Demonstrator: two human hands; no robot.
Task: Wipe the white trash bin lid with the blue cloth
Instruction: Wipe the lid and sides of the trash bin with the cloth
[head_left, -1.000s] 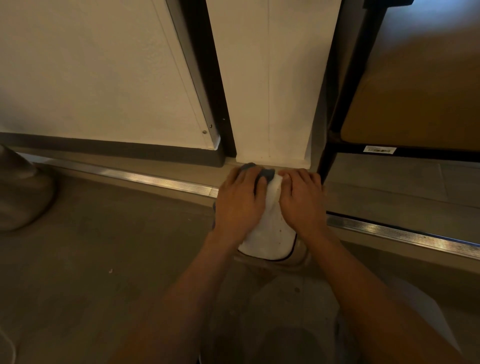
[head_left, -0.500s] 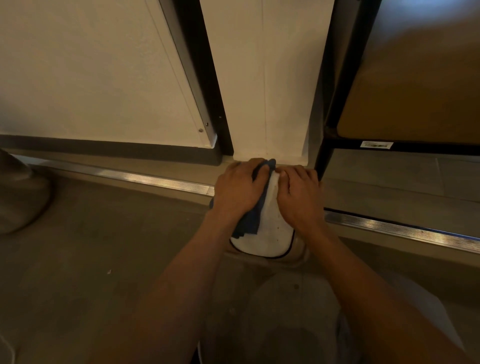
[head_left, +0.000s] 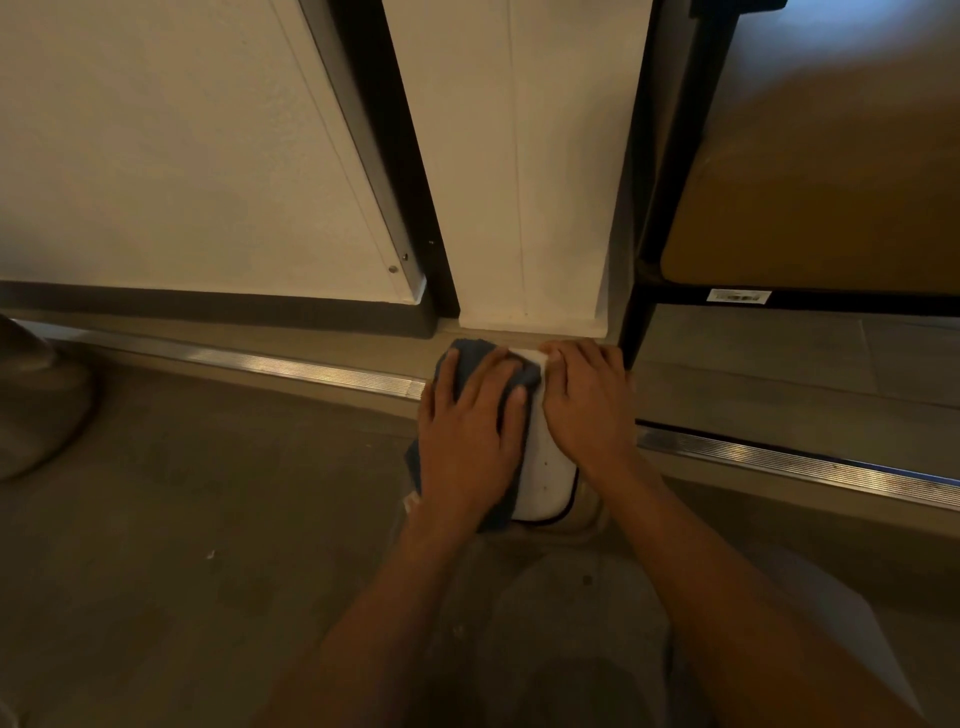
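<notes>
The white trash bin lid (head_left: 545, 483) sits low on the floor, in front of a white wall panel. The blue cloth (head_left: 470, 358) is spread over the lid's left half. My left hand (head_left: 470, 441) lies flat on the cloth with its fingers straight and spread, pressing it down onto the lid. My right hand (head_left: 587, 405) rests on the lid's right side with its fingers laid forward to the far edge. A narrow strip of lid, with small brown specks, shows between the two hands.
A metal floor track (head_left: 311, 366) runs left to right behind the bin. A black shelf frame (head_left: 636, 322) stands just right of my right hand. A rounded grey object (head_left: 36, 405) sits at the far left on the bare floor.
My left hand has flattened and slid left and back with the cloth, which now covers more of the lid's far left. My right hand has stayed in place.
</notes>
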